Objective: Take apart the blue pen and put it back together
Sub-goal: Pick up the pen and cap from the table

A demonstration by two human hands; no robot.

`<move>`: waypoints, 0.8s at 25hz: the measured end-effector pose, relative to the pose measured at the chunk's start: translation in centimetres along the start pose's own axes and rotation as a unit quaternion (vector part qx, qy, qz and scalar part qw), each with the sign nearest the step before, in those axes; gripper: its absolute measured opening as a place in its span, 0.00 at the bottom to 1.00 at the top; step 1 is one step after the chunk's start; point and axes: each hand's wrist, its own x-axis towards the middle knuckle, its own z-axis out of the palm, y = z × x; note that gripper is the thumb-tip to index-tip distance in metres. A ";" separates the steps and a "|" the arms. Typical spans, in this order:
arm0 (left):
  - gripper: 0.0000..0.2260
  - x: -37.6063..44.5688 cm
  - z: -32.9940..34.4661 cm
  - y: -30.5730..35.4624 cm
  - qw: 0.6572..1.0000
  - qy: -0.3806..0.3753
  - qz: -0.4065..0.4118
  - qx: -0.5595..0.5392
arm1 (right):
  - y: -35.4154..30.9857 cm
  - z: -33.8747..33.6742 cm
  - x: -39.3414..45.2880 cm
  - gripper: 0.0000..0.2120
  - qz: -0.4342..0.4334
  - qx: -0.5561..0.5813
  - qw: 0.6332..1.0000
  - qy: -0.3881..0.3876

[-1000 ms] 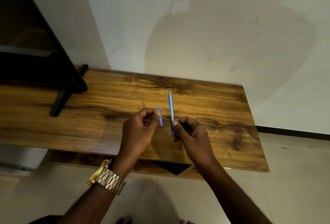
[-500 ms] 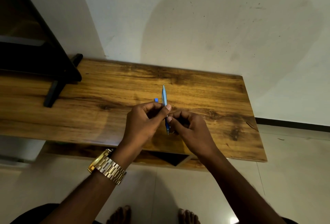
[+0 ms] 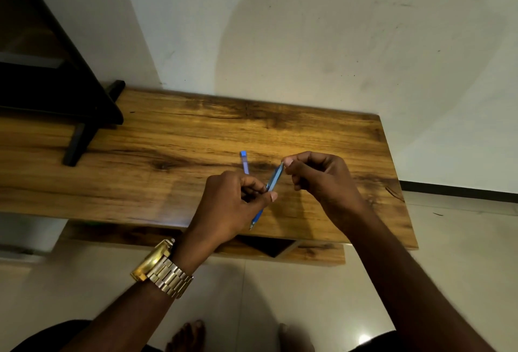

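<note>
The blue pen body (image 3: 274, 178) is tilted over the wooden table (image 3: 173, 138), its writing tip pointing down toward me below my left hand. My left hand (image 3: 229, 208), with a gold watch on its wrist, grips the pen's middle. It also holds a second slim blue piece (image 3: 244, 161) that sticks up past its fingers. My right hand (image 3: 316, 178) pinches the pen's upper end between thumb and fingers. How the two blue pieces relate inside my left hand is hidden.
A black stand (image 3: 84, 116) rests on the table's left part under a dark slanted object. The white wall is right behind the table. The table's right edge (image 3: 398, 183) ends over a tiled floor. My bare feet (image 3: 187, 335) show below.
The pen body has tilted from near upright to a slant, and my left hand has taken hold of its middle. My right hand moved from the pen's lower end up to its top end.
</note>
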 end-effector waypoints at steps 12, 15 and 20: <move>0.04 0.5 -0.3 -0.8 1.000 0.000 -0.018 0.001 | -0.6 -2.0 1.3 0.06 0.002 -0.097 0.987 0.128; 0.05 0.9 -0.7 -1.2 0.999 0.029 -0.039 0.000 | 0.4 -2.6 2.0 0.05 0.020 -0.351 0.929 0.120; 0.05 1.0 -0.8 -1.4 0.999 0.031 -0.042 0.002 | 1.5 -2.3 3.1 0.05 0.009 -0.373 0.917 0.139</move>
